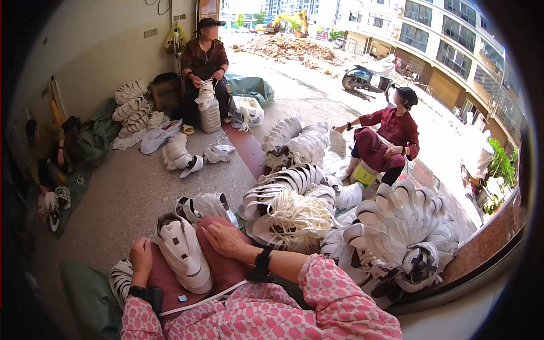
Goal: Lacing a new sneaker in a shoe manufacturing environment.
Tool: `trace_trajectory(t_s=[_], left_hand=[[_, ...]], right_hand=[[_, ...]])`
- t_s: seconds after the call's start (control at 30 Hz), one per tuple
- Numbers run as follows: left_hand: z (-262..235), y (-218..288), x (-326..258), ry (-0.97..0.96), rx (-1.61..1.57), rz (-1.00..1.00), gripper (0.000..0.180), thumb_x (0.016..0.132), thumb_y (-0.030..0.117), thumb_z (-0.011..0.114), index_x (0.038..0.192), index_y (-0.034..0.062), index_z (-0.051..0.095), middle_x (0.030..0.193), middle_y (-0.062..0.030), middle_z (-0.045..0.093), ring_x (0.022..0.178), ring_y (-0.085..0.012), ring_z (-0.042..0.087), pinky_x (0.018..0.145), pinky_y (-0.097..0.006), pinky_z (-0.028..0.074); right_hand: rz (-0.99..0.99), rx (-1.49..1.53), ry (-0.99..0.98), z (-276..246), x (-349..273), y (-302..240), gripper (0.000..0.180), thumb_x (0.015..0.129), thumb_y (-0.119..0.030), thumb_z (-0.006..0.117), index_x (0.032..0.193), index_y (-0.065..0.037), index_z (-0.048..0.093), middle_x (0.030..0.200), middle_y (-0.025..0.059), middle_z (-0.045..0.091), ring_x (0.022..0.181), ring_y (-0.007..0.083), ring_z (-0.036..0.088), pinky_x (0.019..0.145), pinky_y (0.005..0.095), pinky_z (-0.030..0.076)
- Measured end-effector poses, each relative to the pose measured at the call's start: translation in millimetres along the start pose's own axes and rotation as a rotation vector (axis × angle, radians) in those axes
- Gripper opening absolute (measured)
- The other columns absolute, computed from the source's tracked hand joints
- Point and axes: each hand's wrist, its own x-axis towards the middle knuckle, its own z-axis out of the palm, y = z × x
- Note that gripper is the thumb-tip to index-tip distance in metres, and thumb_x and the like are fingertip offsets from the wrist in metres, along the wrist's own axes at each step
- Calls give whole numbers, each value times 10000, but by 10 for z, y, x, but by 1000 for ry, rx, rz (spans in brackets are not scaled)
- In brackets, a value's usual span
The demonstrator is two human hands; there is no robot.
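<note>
A white shoe lies lengthwise in the dip of the lap, between the thighs, its narrower end toward the lap's far edge. The left hand rests at the lap's left edge, its fingers curled down; I cannot tell whether they grip anything. The right hand lies on the right knee, near the shoe, its fingers loosely stretched out and holding nothing visible. A small blue piece sits at the lap's near edge.

Just beyond the knees, more white shoes lie on the floor. To their right is a heap of pale laces among stacked shoes, and a large fanned stack fills the floor's right edge.

Farther off, a person in dark red sits by a yellow-green bucket. At the floor's far edge, another person holds a white shoe upper over a pale bucket. Outside stand a scooter, a dirt mound and a yellow digger.
</note>
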Motion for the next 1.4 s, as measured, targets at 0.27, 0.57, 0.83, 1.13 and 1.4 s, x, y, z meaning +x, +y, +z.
trace_trajectory(t_s=[0.27,0.57,0.83,1.13,1.4], left_hand=[[-20,44,-5,-19,-10,-8,224,924,205,544,907,16,663,904,-190,648,905,-395,584,798,-462,468],[-1,9,-2,-2,-4,23,214,921,198,556,904,12,661,886,-200,639,885,-398,584,786,-467,465],[-13,23,-5,6,7,12,196,916,184,565,897,14,659,881,-194,638,879,-390,582,779,-465,463],[-12,32,-5,9,-1,2,203,916,191,567,901,12,660,881,-192,643,881,-388,588,778,-460,468],[-24,61,-6,4,13,-7,210,913,203,564,908,19,667,881,-185,652,872,-389,597,775,-456,473]], right_hand=[[0,64,46,34,-32,49,156,980,-181,488,1015,-36,532,909,179,601,830,391,598,701,460,483],[40,46,6,32,-40,56,183,984,-182,472,1060,-38,555,981,172,632,881,383,616,748,451,499],[18,54,53,70,-44,83,177,981,-182,482,1051,-39,561,972,169,635,872,384,617,740,456,505],[12,49,55,76,-41,98,177,984,-191,489,1032,-34,555,960,168,628,865,389,612,733,453,500],[49,46,49,88,-45,98,175,984,-190,500,1051,-40,561,965,179,631,870,392,614,723,453,500]])
